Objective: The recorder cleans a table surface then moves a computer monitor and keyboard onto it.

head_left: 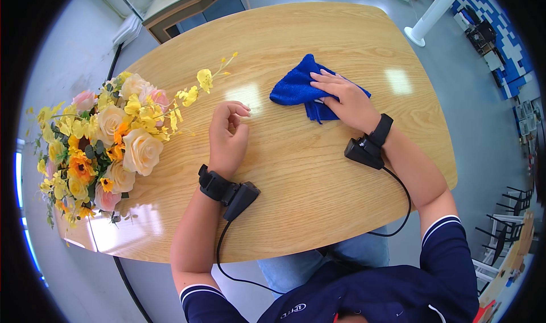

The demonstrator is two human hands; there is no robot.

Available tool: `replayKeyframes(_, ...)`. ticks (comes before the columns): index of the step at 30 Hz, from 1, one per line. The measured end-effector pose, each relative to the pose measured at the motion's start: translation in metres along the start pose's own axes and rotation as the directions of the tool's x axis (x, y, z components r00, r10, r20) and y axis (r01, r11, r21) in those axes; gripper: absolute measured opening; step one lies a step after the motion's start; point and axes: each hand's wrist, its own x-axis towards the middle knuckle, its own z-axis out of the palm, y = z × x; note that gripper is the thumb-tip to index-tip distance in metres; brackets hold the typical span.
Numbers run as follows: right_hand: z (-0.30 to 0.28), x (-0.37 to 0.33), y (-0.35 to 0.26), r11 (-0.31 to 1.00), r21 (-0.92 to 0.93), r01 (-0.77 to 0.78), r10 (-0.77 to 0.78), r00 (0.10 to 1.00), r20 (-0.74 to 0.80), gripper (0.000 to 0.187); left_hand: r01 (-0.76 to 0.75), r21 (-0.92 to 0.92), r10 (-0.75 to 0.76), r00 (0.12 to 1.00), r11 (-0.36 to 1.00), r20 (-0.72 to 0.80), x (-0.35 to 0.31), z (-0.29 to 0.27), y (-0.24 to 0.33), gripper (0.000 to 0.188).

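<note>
Seated at a light wooden table (318,169), a person in a dark navy top w/ white-striped cuffs presses the right hand (344,100) flat on a crumpled blue cloth (296,85), fingers spread and extended, palm down on the cloth's right part, not gripping it. The cloth lies on the far-centre area of the tabletop, bunched toward its left end, its lower edge trailing under the hand. The left hand (227,138) rests on the wood near mid-table, well apart from the cloth, fingers loosely curled inward and holding nothing; thumb and fingertips close but whether they touch can't be told. Each wrist carries a black strap w/ a small black box-shaped device, left one (230,192) and right one (368,146), each trailing a black cable back toward the person's body. At the table's left end stands a large bouquet of artificial flowers (108,141): cream and pink roses, orange and yellow blooms, one yellow sprig reaching toward the left hand w/o touching it. Beyond the table, a white pole stand (433,13) on grey floor at upper right; a glass-topped cabinet (176,1) at upper left.
</note>
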Motion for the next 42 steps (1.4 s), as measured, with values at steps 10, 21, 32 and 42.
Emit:
replayKeyframes(10, 0.001, 0.000, -0.002, 0.999, -0.035, 0.018, -0.019, 0.999, -0.039, 0.029, 0.024, -0.020, -0.024, 1.000, 1.000, 0.013, 0.001, -0.001, -0.002, 0.023)
replayKeyframes(21, -0.007, -0.005, -0.036, 0.882, 0.377, 0.284, -0.420, 0.837, 0.352, 0.045, -0.006, -0.001, 0.006, 1.000, 1.000, -0.002, 0.001, 0.000, -0.002, 0.023)
replayKeyframes(32, 0.000, -0.009, -0.046, 0.837, 0.442, 0.321, -0.495, 0.790, 0.362, 0.042, -0.015, -0.002, 0.015, 1.000, 1.000, -0.012, 0.001, 0.002, 0.001, 0.023)
replayKeyframes(42, 0.000, 0.001, 0.002, 0.972, 0.195, 0.127, -0.152, 0.982, 0.116, 0.035, 0.032, 0.008, -0.032, 0.998, 0.999, 0.054, -0.001, -0.002, 0.000, 0.025)
